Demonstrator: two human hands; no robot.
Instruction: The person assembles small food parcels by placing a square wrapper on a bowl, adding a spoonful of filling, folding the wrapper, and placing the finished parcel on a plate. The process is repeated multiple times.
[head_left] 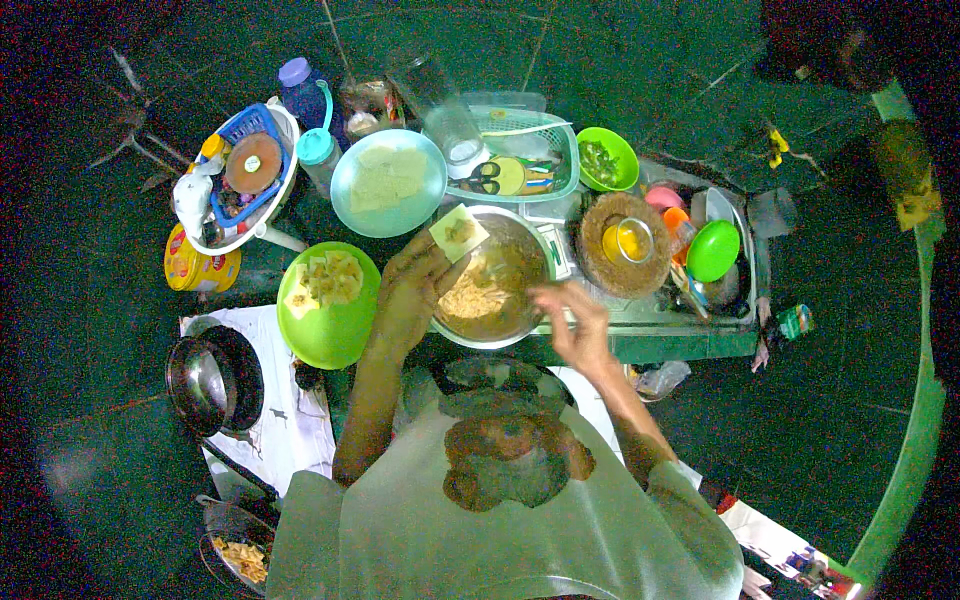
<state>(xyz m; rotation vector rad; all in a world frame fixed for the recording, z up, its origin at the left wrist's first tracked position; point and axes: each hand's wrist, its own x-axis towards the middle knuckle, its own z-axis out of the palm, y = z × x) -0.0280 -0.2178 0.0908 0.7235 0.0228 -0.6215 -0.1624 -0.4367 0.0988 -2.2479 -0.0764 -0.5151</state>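
My left hand pinches a pale square wrapper by its edge, above the left side of a steel bowl. A small brownish lump of filling sits on the wrapper. Inside the bowl lies a pale, crumbly filling. Over the bowl's right rim is my right hand, its fingers bent and smeared by motion; whether they hold anything is unclear. Left of my left hand, a lime green plate carries several folded dumplings. A light blue plate behind holds flat square wrappers.
A small glass bowl of yellow liquid stands on a round brown mat at right. Beyond are a green bowl, a mint basket and a clear jar. Dark pans sit at left, near a white stool.
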